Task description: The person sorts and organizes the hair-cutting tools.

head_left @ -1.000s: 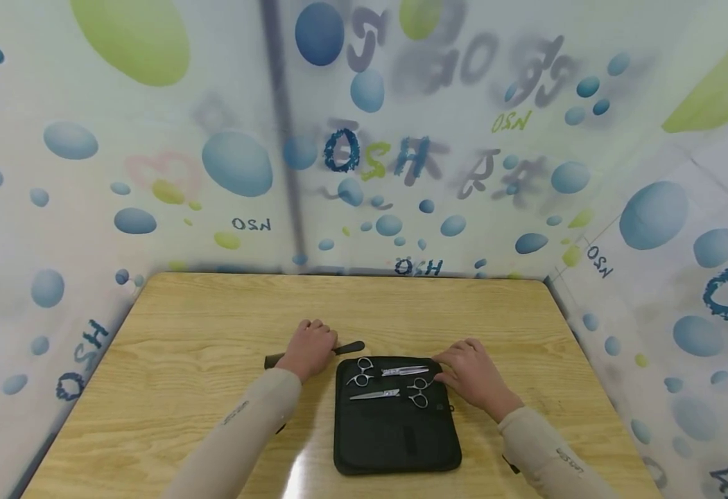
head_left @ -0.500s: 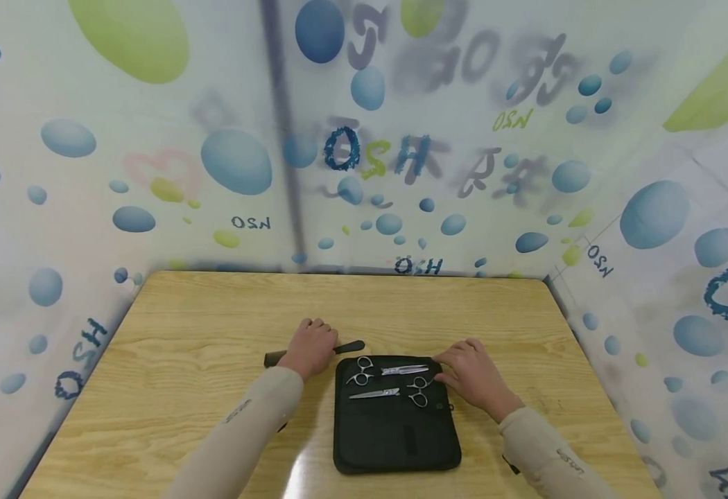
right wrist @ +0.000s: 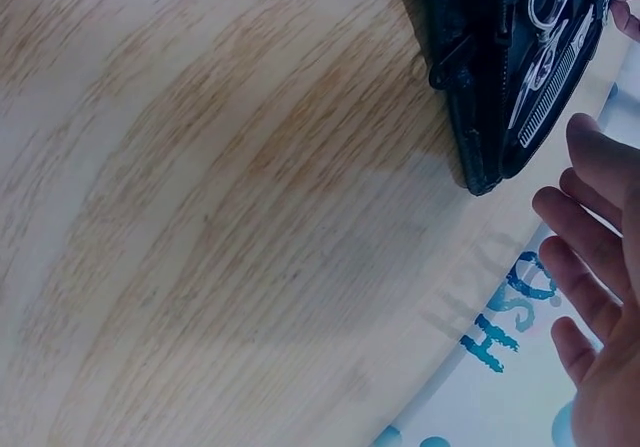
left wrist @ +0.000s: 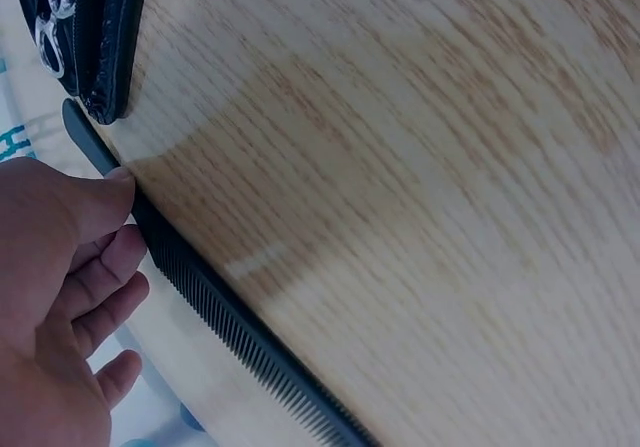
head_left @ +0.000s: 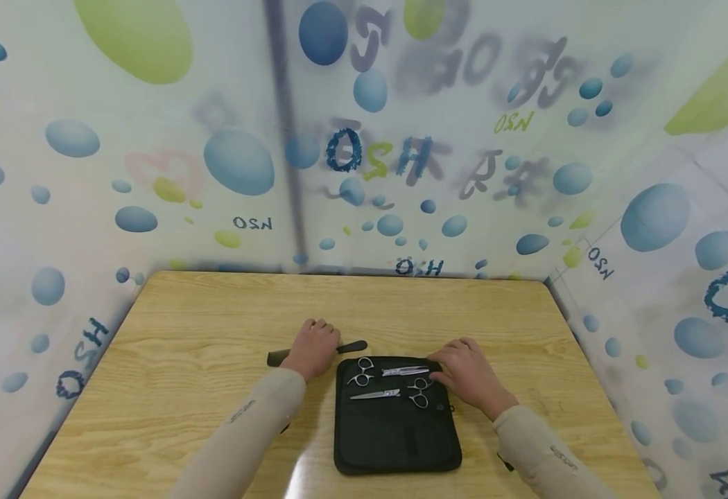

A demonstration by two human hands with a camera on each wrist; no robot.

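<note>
A black comb [head_left: 279, 358] with a slim handle lies just beyond the case's left corner. My left hand [head_left: 314, 348] pinches it between thumb and forefinger near where handle meets teeth, and the left wrist view shows the comb's teeth [left wrist: 240, 329] clearly. A black zippered case [head_left: 376, 443] lies flat, carrying two pairs of silver scissors. The upper pair's toothed blade [head_left: 404, 371] points right; the lower pair's blade [head_left: 374, 395] points left. My right hand [head_left: 470, 374] is at the case's far right corner, its fingers loosely bent and holding nothing in the right wrist view.
Everything lies on a wood-grain table [head_left: 202, 312]. Behind it stands a white wall [head_left: 239, 249] printed with blue and green bubbles and lettering. A similar panel [head_left: 657, 291] closes in the right side.
My right hand and sleeve have shifted slightly left at the case's corner. My left hand keeps its pinch on the comb, and the case and scissors stay in place.
</note>
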